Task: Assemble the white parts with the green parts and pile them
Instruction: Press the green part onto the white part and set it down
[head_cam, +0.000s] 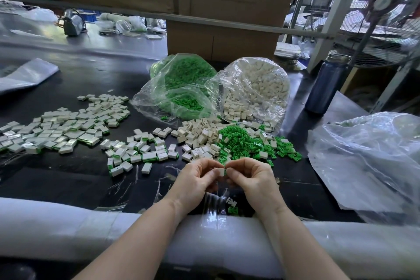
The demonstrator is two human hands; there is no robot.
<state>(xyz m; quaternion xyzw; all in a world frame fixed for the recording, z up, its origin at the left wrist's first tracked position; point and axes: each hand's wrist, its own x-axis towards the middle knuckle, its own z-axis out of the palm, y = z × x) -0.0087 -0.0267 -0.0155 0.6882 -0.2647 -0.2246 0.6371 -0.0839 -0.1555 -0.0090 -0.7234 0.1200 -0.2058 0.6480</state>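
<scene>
While both thumbs and forefingers meet above the near edge of the dark surface (pixel 68 179), the left hand (pixel 196 180) pinches a small white part (pixel 221 171) and the right hand (pixel 248 177) pinches a green part (pixel 225 172) against its side, only a sliver of green showing. The two pieces look partly mated, so the step in hand is the final press. Doing it well likely means keeping them square and squeezing straight together until seated, not twisting. Just beyond the fingers lie loose white parts (pixel 200 136) and loose green parts (pixel 241 141), spilled from two clear bags (pixel 254 84). Finished pieces (pixel 136 150) spread to the left, where this one probably belongs. A blue bottle (pixel 325 84) stands at right.
</scene>
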